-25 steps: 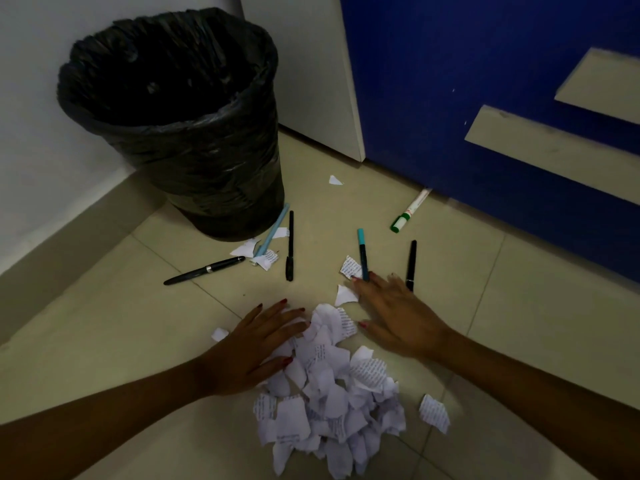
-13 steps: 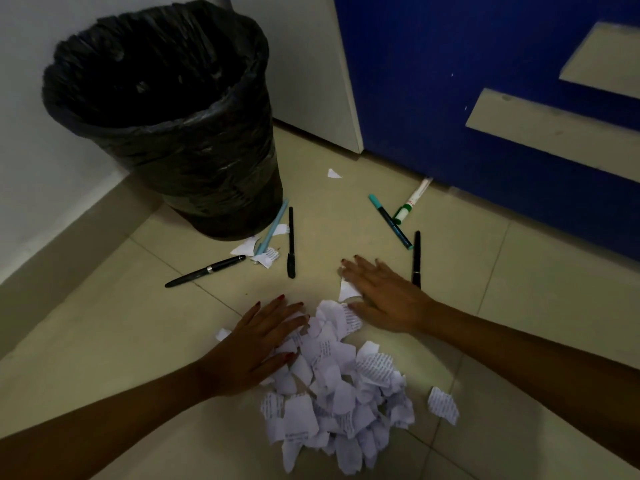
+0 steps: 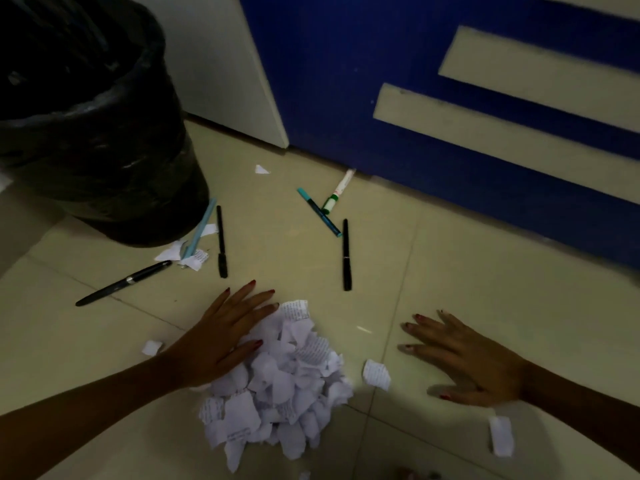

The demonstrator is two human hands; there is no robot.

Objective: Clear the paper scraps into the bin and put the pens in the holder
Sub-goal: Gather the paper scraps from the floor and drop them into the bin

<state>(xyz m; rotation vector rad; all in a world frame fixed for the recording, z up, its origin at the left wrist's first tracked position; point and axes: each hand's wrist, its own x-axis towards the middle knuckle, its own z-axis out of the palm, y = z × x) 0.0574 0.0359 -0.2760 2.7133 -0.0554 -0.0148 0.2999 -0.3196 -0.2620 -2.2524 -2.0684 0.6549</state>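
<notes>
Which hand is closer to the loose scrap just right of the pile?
Right. The right hand lies open just right of the loose scrap; the left hand rests on the pile's far left edge.

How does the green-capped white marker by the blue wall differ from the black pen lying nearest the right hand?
The green-capped white marker is thick and pale; the black pen is slim and dark throughout. The marker lies slanted with its far end at the blue wall; the pen lies out on the open floor. Both lie flat, untouched.

Dim light is falling across a pale beige tiled floor [image 3: 485, 271]. A deep blue panel with cream stripes [image 3: 346, 81] is standing behind it, adjoining a white wall panel [image 3: 214, 64].
</notes>
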